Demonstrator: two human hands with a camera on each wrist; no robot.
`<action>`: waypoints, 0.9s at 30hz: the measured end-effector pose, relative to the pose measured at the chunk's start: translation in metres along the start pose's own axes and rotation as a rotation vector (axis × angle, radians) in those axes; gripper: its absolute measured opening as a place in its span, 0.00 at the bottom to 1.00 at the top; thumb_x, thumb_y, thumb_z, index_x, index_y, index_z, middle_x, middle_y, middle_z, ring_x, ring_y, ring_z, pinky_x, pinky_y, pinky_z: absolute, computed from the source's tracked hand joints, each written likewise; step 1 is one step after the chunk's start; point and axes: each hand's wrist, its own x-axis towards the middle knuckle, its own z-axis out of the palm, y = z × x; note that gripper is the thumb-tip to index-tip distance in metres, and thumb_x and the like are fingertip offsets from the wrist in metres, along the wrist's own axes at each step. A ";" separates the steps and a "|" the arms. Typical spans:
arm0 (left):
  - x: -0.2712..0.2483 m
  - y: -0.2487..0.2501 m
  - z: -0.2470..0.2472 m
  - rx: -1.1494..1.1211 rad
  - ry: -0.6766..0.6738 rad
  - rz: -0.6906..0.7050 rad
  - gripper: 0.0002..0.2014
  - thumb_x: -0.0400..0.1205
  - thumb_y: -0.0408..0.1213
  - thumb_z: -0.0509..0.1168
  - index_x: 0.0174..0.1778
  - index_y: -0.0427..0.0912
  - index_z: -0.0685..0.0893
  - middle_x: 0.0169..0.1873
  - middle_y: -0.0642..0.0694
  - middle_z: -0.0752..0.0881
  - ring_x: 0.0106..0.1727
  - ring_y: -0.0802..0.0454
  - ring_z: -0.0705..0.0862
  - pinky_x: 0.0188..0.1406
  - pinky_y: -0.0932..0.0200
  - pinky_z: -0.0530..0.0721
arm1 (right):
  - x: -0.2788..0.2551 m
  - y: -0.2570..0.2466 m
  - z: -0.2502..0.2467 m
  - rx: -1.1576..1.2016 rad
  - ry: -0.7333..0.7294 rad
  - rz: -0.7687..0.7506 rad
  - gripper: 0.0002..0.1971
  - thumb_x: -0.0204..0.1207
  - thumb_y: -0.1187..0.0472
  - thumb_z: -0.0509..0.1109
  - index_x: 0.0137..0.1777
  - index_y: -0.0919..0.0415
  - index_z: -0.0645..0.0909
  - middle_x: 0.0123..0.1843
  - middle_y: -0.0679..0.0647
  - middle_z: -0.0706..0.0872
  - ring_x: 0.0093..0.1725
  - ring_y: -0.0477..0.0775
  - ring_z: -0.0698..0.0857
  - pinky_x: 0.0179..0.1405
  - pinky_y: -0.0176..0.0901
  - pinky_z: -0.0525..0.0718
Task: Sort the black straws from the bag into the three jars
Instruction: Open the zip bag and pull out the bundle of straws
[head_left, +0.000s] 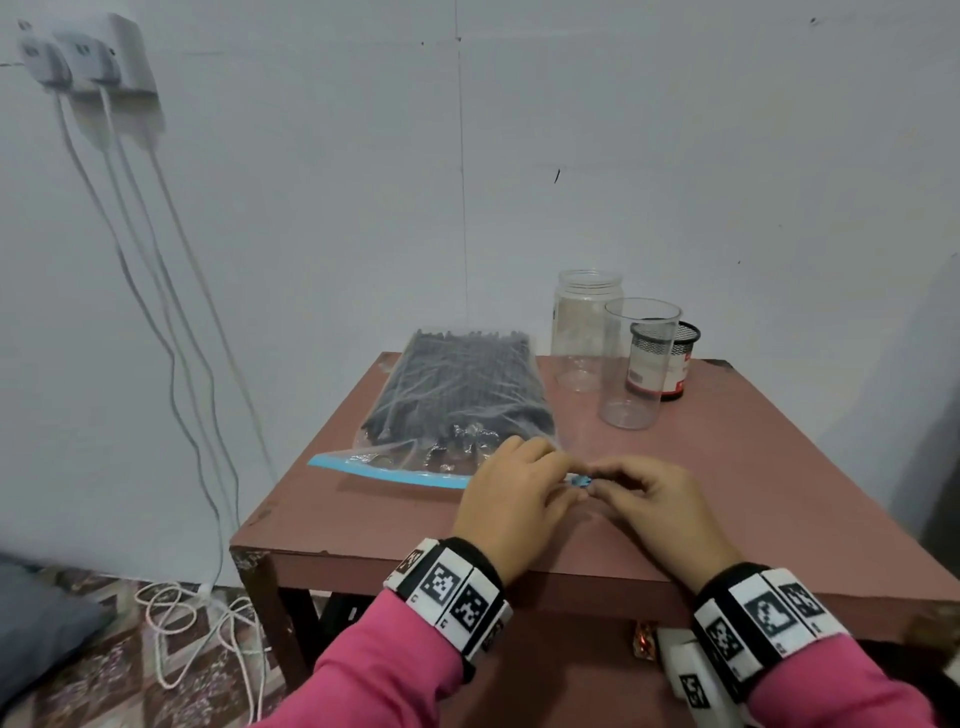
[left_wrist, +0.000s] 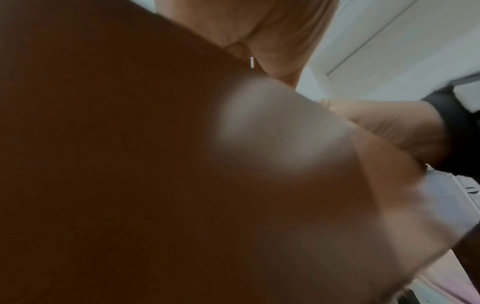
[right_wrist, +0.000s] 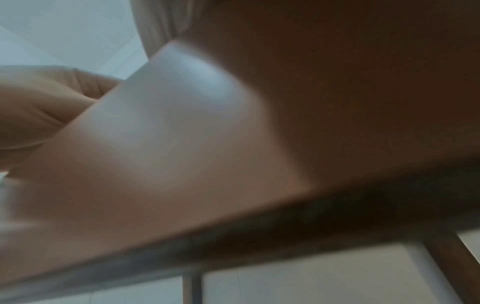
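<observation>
A clear zip bag (head_left: 457, 395) packed with black straws (head_left: 462, 374) lies on the brown table (head_left: 727, 493), its blue zip strip (head_left: 384, 470) facing me. My left hand (head_left: 556, 475) grips the strip's right end. My right hand (head_left: 605, 480) pinches the small blue slider (head_left: 578, 481) between thumb and forefinger. The two hands touch at the fingertips. At the back right stand three containers: a clear threaded jar (head_left: 584, 327), a tall clear cylinder (head_left: 636, 364) and a black mesh cup (head_left: 667, 364) with a red label. None of the three holds any straws. Both wrist views are blurred.
White cables (head_left: 156, 291) hang from wall chargers (head_left: 83, 52) at the left and coil on the patterned floor. The table's near edge (head_left: 519, 564) runs just under my wrists. The wall stands close behind the jars.
</observation>
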 end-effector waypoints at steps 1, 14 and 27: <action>0.000 -0.001 0.003 0.000 0.036 0.013 0.13 0.76 0.48 0.62 0.46 0.47 0.89 0.38 0.51 0.84 0.41 0.48 0.80 0.35 0.49 0.83 | 0.001 0.001 0.000 0.022 -0.002 0.015 0.19 0.70 0.71 0.77 0.37 0.41 0.87 0.39 0.36 0.91 0.40 0.34 0.87 0.44 0.23 0.79; 0.000 -0.010 0.005 0.182 0.194 0.120 0.05 0.73 0.39 0.68 0.32 0.45 0.86 0.32 0.52 0.82 0.35 0.48 0.76 0.28 0.51 0.79 | 0.004 0.006 0.003 -0.118 0.020 0.035 0.15 0.73 0.67 0.75 0.36 0.43 0.84 0.39 0.33 0.87 0.39 0.36 0.83 0.40 0.24 0.75; -0.054 -0.086 -0.080 0.358 0.200 0.008 0.08 0.76 0.41 0.67 0.36 0.45 0.89 0.35 0.53 0.86 0.36 0.46 0.78 0.32 0.51 0.79 | 0.004 0.009 0.000 -0.007 0.122 0.179 0.09 0.77 0.68 0.71 0.42 0.53 0.86 0.36 0.47 0.86 0.33 0.33 0.80 0.36 0.22 0.74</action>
